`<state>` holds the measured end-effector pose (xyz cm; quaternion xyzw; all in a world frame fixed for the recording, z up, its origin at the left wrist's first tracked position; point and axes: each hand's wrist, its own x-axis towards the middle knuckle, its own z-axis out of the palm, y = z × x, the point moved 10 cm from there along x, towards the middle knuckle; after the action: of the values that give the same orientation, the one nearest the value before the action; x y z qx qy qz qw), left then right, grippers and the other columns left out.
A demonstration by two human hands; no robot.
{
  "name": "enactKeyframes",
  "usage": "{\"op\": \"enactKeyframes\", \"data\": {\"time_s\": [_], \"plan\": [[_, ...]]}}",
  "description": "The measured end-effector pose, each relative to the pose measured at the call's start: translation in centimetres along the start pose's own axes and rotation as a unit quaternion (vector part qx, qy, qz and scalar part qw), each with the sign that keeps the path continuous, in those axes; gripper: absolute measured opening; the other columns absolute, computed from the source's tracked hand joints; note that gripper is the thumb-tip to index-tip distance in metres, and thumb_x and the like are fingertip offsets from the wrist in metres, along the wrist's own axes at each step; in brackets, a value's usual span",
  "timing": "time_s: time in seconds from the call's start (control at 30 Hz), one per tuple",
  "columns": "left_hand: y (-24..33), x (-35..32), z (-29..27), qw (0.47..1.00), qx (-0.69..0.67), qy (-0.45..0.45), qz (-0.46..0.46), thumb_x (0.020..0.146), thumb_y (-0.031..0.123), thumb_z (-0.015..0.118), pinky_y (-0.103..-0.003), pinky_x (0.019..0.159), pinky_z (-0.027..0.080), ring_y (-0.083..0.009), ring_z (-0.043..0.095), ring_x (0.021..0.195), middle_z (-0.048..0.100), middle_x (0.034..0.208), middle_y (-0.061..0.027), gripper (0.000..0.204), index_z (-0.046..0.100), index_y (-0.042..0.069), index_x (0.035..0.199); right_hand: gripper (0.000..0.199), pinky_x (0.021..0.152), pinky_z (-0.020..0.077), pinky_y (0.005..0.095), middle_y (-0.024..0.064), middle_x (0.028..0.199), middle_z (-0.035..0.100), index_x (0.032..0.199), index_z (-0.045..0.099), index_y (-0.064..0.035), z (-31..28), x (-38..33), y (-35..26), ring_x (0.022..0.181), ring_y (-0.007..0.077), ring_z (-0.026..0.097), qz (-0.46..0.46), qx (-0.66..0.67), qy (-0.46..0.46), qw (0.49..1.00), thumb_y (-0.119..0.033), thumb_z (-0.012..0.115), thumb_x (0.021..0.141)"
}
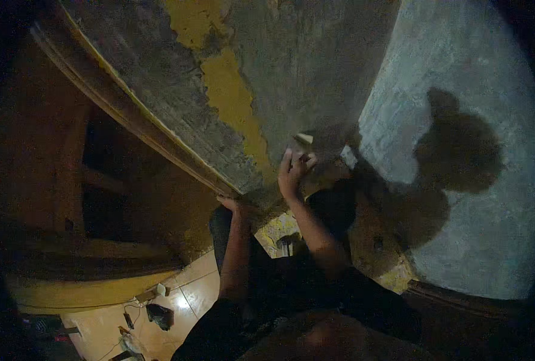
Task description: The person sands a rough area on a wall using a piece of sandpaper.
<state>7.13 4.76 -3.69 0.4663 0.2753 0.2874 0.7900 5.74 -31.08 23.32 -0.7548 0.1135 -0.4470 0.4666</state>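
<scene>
My right hand [294, 171] is raised against a grey, scraped wall [315, 66] and holds a small pale flat tool [304, 139] at its fingertips, pressed to the surface. Patches of yellow paint [231, 96] remain on the wall just left of the tool. My left hand [233, 204] rests lower down on the wall's edge beside the wooden door frame [129, 114]; its fingers are too dim to make out. Both forearms reach up from my dark clothing at the bottom.
A pale plastered wall [460, 240] at the right carries the shadow of my head and arm. Far below, a tiled floor [189, 295] holds a few small tools, a cord and a dark rag [159, 314]. Dark wooden framing fills the left.
</scene>
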Motion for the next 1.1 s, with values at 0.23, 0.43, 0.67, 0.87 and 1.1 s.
{"op": "enactKeyframes", "data": {"time_s": [0.23, 0.43, 0.67, 0.87, 1.1], "plan": [[6.3, 2.3, -0.9, 0.990, 0.076, -0.063, 0.102, 0.104, 0.036, 0.046, -0.037, 0.081, 0.045, -0.0286, 0.052, 0.092, 0.050, 0.116, -0.0171, 0.049, 0.040, -0.007, 0.128, 0.045, 0.077, 0.0291, 0.0459, 0.0078, 0.079, 0.041, 0.068, 0.037, -0.0051, -0.8, -1.9, -5.9, 0.076, 0.0221, 0.040, -0.078, -0.039, 0.057, 0.995, -0.030, 0.049, 0.104], [9.8, 7.9, -4.9, 0.957, 0.162, -0.012, 0.239, 0.104, 0.046, 0.040, -0.042, 0.085, 0.044, -0.0318, 0.051, 0.100, 0.048, 0.123, -0.0189, 0.059, 0.038, -0.005, 0.135, 0.043, 0.099, 0.0279, 0.0577, 0.0249, 0.121, 0.049, 0.117, 0.058, 0.0044, 7.2, -1.6, -2.9, 0.117, 0.0409, 0.040, 0.174, 0.229, -0.203, 0.936, -0.035, 0.050, 0.103], [-2.1, -7.8, 8.3, 0.954, -0.203, 0.002, -0.221, 0.104, 0.047, 0.024, -0.051, 0.101, 0.041, -0.0349, 0.048, 0.125, 0.045, 0.143, -0.0232, 0.063, 0.043, -0.001, 0.140, 0.037, 0.099, 0.0282, 0.0539, 0.0224, 0.119, 0.045, 0.112, 0.060, 0.0025, 1.1, 1.0, 12.5, 0.115, 0.0380, 0.040, 0.097, -0.030, -0.060, 0.993, -0.032, 0.054, 0.101], [5.3, -4.4, 4.3, 0.993, -0.050, -0.099, -0.046, 0.103, 0.055, 0.022, -0.050, 0.100, 0.042, -0.0376, 0.048, 0.123, 0.040, 0.144, -0.0244, 0.071, 0.037, 0.000, 0.145, 0.046, 0.104, 0.0254, 0.0549, 0.0238, 0.123, 0.044, 0.122, 0.055, 0.0028, 2.6, -3.4, 2.8, 0.119, 0.0395, 0.037, 0.095, -0.025, -0.048, 0.994, -0.037, 0.052, 0.101], [-0.5, -7.8, 6.0, 0.968, -0.151, 0.032, -0.196, 0.104, 0.054, 0.022, -0.051, 0.098, 0.045, -0.0384, 0.049, 0.122, 0.039, 0.145, -0.0239, 0.071, 0.034, -0.001, 0.146, 0.045, 0.085, 0.0358, 0.0516, 0.0147, 0.088, 0.047, 0.108, 0.055, 0.0032, -0.1, -2.5, 7.2, 0.087, 0.0310, 0.048, 0.101, -0.069, 0.063, 0.990, -0.040, 0.041, 0.105]]}}
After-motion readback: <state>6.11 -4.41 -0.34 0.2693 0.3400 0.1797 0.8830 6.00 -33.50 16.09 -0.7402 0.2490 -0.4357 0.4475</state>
